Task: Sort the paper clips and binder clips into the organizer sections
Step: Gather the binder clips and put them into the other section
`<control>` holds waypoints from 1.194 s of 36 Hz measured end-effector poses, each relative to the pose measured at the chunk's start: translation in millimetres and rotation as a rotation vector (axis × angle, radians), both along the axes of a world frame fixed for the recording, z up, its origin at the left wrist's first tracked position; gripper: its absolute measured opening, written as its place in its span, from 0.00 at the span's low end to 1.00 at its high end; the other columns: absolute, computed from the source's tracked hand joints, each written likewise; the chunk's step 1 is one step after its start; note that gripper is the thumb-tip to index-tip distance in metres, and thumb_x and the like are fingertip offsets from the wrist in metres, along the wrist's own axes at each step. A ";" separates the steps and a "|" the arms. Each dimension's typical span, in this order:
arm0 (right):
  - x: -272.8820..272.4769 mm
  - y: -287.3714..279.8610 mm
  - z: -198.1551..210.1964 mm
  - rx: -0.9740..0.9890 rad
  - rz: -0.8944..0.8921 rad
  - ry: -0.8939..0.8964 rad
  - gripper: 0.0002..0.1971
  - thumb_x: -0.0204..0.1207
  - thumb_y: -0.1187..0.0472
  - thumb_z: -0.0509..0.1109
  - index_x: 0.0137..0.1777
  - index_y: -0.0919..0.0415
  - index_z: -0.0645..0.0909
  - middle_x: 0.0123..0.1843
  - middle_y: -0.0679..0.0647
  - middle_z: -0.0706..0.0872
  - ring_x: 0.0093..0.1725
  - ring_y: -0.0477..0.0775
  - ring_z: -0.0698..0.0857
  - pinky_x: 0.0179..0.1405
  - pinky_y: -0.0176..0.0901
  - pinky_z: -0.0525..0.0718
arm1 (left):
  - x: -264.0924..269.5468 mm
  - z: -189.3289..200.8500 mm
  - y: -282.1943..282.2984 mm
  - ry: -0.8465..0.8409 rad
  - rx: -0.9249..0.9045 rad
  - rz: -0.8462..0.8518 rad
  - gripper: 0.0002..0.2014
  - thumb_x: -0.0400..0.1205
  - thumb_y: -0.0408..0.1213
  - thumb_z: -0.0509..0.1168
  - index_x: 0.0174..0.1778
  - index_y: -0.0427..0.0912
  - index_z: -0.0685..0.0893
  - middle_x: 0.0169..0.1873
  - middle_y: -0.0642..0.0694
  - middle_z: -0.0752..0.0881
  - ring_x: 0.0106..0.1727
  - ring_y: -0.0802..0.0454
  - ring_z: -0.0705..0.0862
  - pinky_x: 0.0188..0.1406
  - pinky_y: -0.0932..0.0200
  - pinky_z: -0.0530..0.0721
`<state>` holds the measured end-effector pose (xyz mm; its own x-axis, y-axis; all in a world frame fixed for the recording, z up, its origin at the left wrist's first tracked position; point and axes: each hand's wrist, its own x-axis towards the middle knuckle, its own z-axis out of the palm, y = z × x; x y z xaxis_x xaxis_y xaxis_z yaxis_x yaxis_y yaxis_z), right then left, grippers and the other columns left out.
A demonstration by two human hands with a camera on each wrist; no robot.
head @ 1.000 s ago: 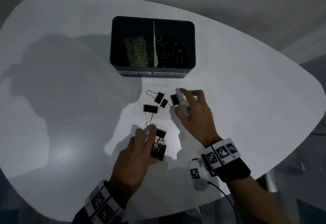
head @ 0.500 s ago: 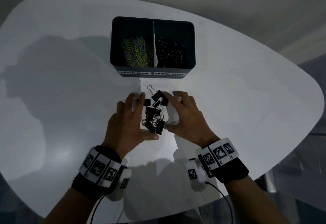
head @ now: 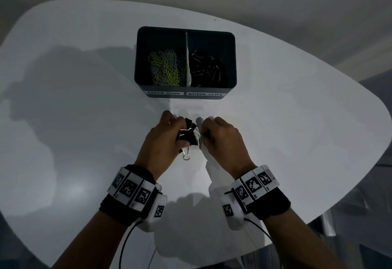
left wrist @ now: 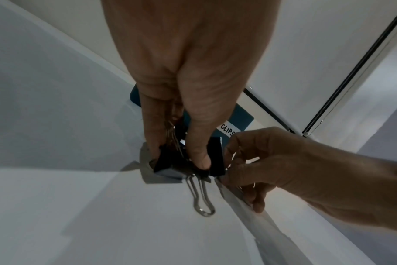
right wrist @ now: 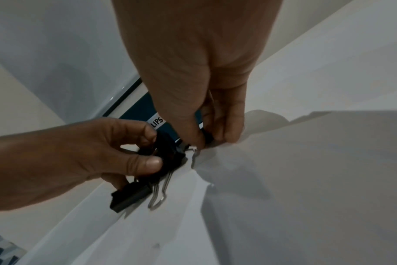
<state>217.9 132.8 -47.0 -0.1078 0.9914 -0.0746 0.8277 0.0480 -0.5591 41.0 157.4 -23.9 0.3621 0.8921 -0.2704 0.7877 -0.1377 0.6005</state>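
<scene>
A dark organizer [head: 184,97] stands at the table's far middle, coloured paper clips [head: 166,68] in its left section and black binder clips [head: 206,69] in its right. Just in front of it my two hands meet over a bunch of black binder clips [head: 188,134]. My left hand [head: 167,133] grips the bunch [left wrist: 168,163] between thumb and fingers, and a wire handle [left wrist: 202,199] hangs out below. My right hand [head: 216,135] pinches a small black binder clip [right wrist: 207,137] at the bunch's right side.
The white table [head: 84,120] runs out to a curved edge [head: 318,211] at the right and near side. Both wrists wear marker bands with cables [head: 125,245] trailing toward me.
The loose binder clips lay spread on the table a second ago. Both hands swept them together, and now the fingers have curled round the heap.
</scene>
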 end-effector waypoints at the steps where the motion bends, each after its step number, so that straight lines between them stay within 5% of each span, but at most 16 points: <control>1: 0.5 -0.2 -0.7 0.014 -0.022 -0.005 0.04 0.72 0.66 0.70 0.45 0.61 0.79 0.42 0.58 0.79 0.29 0.67 0.80 0.25 0.50 0.81 | -0.9 -1.5 0.2 -0.015 0.015 0.005 0.12 0.76 0.34 0.75 0.50 0.40 0.79 0.52 0.47 0.73 0.40 0.43 0.85 0.41 0.45 0.86; 4: 2.8 -1.0 -0.1 0.056 -0.073 0.005 0.06 0.71 0.67 0.73 0.47 0.63 0.81 0.49 0.61 0.76 0.28 0.62 0.77 0.23 0.44 0.78 | -2.6 -4.1 1.1 -0.046 0.059 0.010 0.07 0.78 0.31 0.73 0.43 0.39 0.80 0.46 0.48 0.74 0.36 0.45 0.82 0.36 0.44 0.85; 7: 6.8 -0.1 -0.1 0.024 -0.095 -0.006 0.20 0.69 0.65 0.77 0.60 0.58 0.80 0.60 0.62 0.77 0.37 0.63 0.84 0.29 0.45 0.81 | -3.2 -2.5 3.5 -0.071 0.109 -0.005 0.05 0.79 0.31 0.71 0.41 0.40 0.80 0.39 0.47 0.76 0.32 0.45 0.79 0.32 0.42 0.82; 14: 10.3 3.7 4.3 0.080 -0.088 0.007 0.08 0.64 0.69 0.77 0.39 0.62 0.81 0.40 0.57 0.79 0.29 0.61 0.80 0.26 0.40 0.75 | 4.0 21.7 17.0 -0.109 0.112 0.009 0.04 0.80 0.33 0.70 0.40 0.42 0.83 0.36 0.50 0.79 0.34 0.53 0.79 0.33 0.57 0.76; 19: 20.1 5.3 12.1 0.063 -0.139 0.117 0.12 0.64 0.58 0.83 0.41 0.58 0.83 0.38 0.50 0.81 0.32 0.51 0.79 0.31 0.42 0.80 | 16.8 56.8 35.4 -0.234 0.183 0.057 0.04 0.80 0.36 0.71 0.41 0.39 0.87 0.37 0.48 0.86 0.38 0.57 0.83 0.40 0.67 0.79; 24: 26.8 15.2 51.8 0.151 -0.294 0.382 0.12 0.67 0.54 0.83 0.45 0.55 0.86 0.42 0.48 0.87 0.27 0.44 0.79 0.31 0.31 0.76 | 33.6 73.8 74.0 -0.225 0.321 0.101 0.07 0.81 0.40 0.70 0.45 0.40 0.88 0.38 0.50 0.86 0.35 0.62 0.81 0.38 0.74 0.75; 32: 19.8 75.5 100.7 0.335 -0.370 0.536 0.16 0.71 0.56 0.81 0.55 0.60 0.85 0.48 0.49 0.88 0.40 0.47 0.86 0.37 0.41 0.87 | 51.5 80.8 104.3 -0.386 0.226 0.071 0.19 0.76 0.41 0.71 0.59 0.34 0.87 0.47 0.44 0.89 0.42 0.54 0.88 0.43 0.58 0.87; 37: 21.8 84.4 101.9 0.350 -0.303 0.495 0.16 0.74 0.58 0.79 0.60 0.61 0.84 0.52 0.47 0.87 0.40 0.43 0.87 0.39 0.34 0.87 | 35.6 75.0 86.3 -0.278 0.224 0.113 0.12 0.81 0.32 0.66 0.60 0.39 0.86 0.47 0.48 0.89 0.41 0.63 0.85 0.43 0.75 0.81; 43: 17.9 51.3 83.6 0.276 -0.172 0.450 0.06 0.77 0.64 0.75 0.52 0.60 0.88 0.43 0.50 0.89 0.35 0.40 0.82 0.36 0.28 0.77 | 2.9 62.0 37.7 -0.098 0.240 0.086 0.05 0.79 0.37 0.73 0.49 0.49 0.88 0.50 0.53 0.87 0.39 0.57 0.85 0.45 0.50 0.86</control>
<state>235.7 184.1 36.6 0.0959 0.9736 0.2069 0.5188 0.1285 -0.8452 43.9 195.1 38.1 0.2961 0.9550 -0.0148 0.7421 -0.2203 0.6330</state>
